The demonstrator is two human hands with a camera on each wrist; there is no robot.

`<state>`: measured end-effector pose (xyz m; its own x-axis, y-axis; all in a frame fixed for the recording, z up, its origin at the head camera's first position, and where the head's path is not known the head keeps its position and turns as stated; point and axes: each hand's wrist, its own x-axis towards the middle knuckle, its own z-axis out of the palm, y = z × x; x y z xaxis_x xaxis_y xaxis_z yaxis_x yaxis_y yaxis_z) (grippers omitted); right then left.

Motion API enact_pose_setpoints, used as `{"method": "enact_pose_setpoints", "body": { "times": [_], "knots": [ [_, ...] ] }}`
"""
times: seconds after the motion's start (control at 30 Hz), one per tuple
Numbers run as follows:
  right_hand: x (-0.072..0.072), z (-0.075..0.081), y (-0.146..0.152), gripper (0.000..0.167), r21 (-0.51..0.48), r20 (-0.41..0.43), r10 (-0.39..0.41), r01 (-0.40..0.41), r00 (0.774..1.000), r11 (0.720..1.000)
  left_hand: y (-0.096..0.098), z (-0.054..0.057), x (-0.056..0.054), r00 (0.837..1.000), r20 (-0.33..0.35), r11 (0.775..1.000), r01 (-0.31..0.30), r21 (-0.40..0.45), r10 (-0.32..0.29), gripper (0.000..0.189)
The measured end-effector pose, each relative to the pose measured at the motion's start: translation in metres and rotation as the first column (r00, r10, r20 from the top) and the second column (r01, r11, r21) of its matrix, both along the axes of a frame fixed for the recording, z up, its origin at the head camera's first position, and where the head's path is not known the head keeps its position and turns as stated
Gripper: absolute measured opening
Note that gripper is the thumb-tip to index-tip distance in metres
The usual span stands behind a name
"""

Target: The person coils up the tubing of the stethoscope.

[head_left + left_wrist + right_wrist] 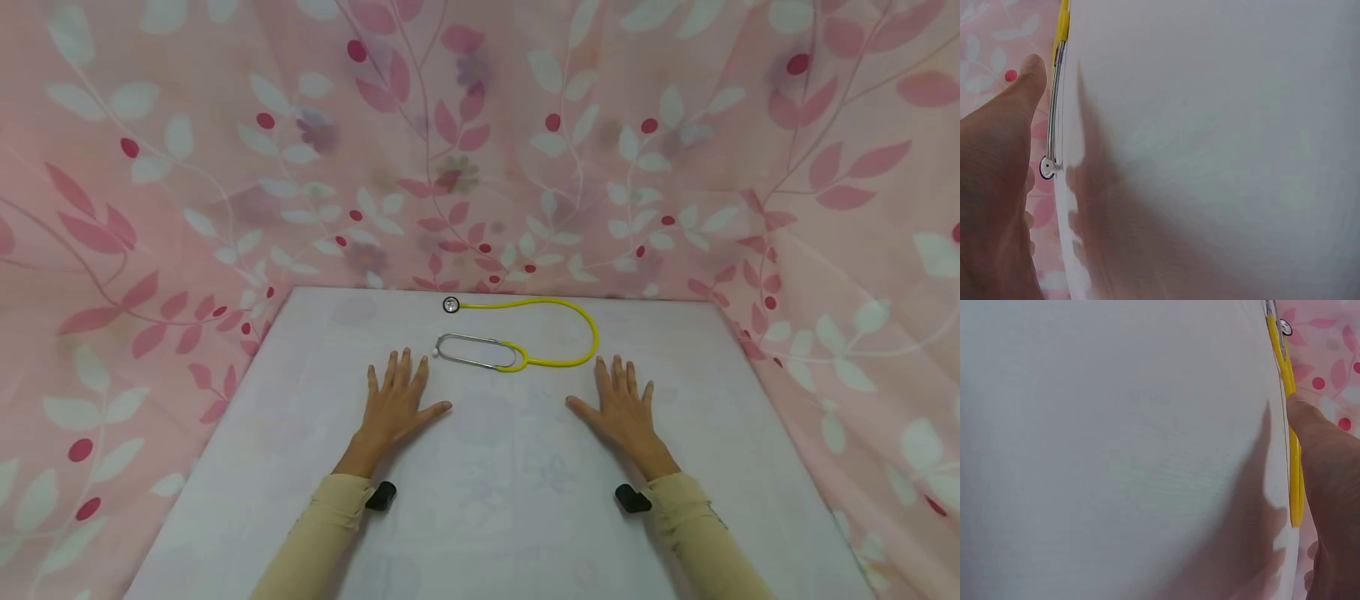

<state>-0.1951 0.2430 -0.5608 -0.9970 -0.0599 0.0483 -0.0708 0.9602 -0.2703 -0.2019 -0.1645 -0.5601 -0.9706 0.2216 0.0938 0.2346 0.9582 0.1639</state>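
A stethoscope with yellow tubing [592, 333] lies near the table's far edge, its tube bent in a wide loop to the right. Its round chest piece [451, 305] is at the far left end, and the metal ear tubes [468, 363] point left below it. My left hand [393, 408], fingers spread and straight, is just short of the ear tips. Mirroring it, my right hand [624, 417] is spread below the tube's bend, fingertips close to it. Neither hand holds anything. In the left wrist view, the ear tip [1047, 166] shows past my hand.
The white-covered table [510, 500] is enclosed at the back and both sides by pink leaf-patterned cloth [480, 150]. A small black device sits at each wrist, the left one [382, 496] and the right one [632, 498], beside the beige sleeves.
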Motion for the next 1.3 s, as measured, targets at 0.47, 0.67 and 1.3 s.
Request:
{"method": "enact_pose_setpoints", "body": {
  "times": [0.47,0.67,1.3],
  "knots": [
    [-0.047,0.009,-0.042,0.053,0.007,-0.039,0.152,-0.152,0.988,0.988,0.021,-0.005,-0.021,0.991,-0.003,0.988,0.133,0.078,-0.133,0.095],
    [-0.052,0.004,-0.06,0.033,-0.022,-0.147,0.176,-0.181,0.973,0.983,0.035,-0.004,-0.041,0.981,0.013,0.977,0.193,0.092,-0.195,0.092],
    [-0.064,-0.007,-0.066,0.015,-0.077,-0.264,0.163,-0.189,0.951,0.979,0.041,-0.001,-0.105,0.921,-0.032,0.921,0.389,0.023,-0.388,0.067]
  ]
}}
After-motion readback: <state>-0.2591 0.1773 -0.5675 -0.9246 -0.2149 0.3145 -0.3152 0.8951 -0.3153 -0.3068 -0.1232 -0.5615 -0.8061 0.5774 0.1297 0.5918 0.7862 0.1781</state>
